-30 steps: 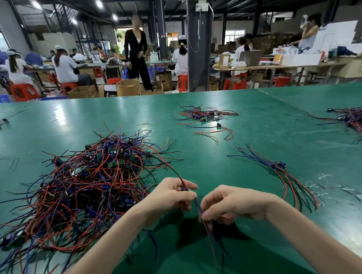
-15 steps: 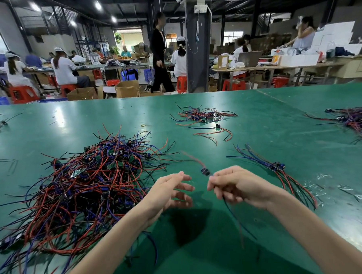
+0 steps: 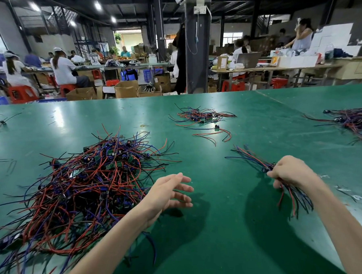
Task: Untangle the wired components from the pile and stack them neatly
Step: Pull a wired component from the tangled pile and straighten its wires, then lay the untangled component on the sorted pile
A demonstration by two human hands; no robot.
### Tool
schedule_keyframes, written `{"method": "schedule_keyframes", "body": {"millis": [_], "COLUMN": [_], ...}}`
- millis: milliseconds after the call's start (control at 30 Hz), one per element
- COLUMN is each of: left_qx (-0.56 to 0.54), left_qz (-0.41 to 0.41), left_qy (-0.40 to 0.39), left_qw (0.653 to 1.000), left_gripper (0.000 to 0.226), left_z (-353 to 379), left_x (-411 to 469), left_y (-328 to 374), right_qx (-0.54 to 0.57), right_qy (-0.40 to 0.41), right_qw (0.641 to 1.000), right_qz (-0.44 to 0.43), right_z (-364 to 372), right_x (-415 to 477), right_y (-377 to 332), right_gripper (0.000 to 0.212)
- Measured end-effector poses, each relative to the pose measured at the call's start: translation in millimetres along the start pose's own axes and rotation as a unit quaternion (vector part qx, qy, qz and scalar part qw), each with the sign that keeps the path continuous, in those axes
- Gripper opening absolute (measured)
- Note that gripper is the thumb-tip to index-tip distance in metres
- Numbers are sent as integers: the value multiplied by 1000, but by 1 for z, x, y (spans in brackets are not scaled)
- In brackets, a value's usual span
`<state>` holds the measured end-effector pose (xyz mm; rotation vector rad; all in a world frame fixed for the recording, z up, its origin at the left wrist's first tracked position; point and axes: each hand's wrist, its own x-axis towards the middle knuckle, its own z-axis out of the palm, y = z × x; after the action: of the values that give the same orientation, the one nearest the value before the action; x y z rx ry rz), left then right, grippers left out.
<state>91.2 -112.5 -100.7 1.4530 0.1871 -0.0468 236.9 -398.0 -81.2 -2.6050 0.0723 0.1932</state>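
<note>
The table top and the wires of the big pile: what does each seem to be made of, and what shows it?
Table top: green, smooth, semi-gloss sheet, perhaps rubber or vinyl; bright glare patches show on it. Wires: thin, flexible leads in red, blue and black plastic-looking insulation, lying in loose curves; the bundle in the right hand looks alike.

Red, blue, black pile [image 3: 85, 186]; green table [image 3: 223, 233]

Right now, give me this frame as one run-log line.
left hand: open, empty, above table beside tangled pile | right hand: grips wires of sorted bundle | stage: stacking; much left tangled
</note>
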Motion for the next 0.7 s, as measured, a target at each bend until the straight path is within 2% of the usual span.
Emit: {"method": "schedule_keyframes", "body": {"millis": [133,267,367,433,533,700], "left_qx": [15,50,130,197,307,509], "left_qz": [6,27,81,134,226,338], "left_qy": [6,17,40,55,83,206], "left_qw": [1000,998,987,970,921,764], "left_gripper": [37,33,24,17,13,21], "left_z": [1,2,5,7,7,-16], "left_x": [-1,-1,-1,-2,-5,-4], "left_y": [0,-2,-4,-6,-3,18], "right_qx": [-89,-143,-165,-163,-139,-79], "right_qy": [77,121,133,149,173,140], "right_qw": [992,981,977,975,965,956], "right_qz": [40,48,17,-34,-141,-247], "right_z": [3,11,25,35,49,69], "right_x": [-2,-10,-16,-20,-26,-36], "right_y": [-5,-13,-22,-29,-39,-49], "right_gripper": [7,12,20,22,15,19]}}
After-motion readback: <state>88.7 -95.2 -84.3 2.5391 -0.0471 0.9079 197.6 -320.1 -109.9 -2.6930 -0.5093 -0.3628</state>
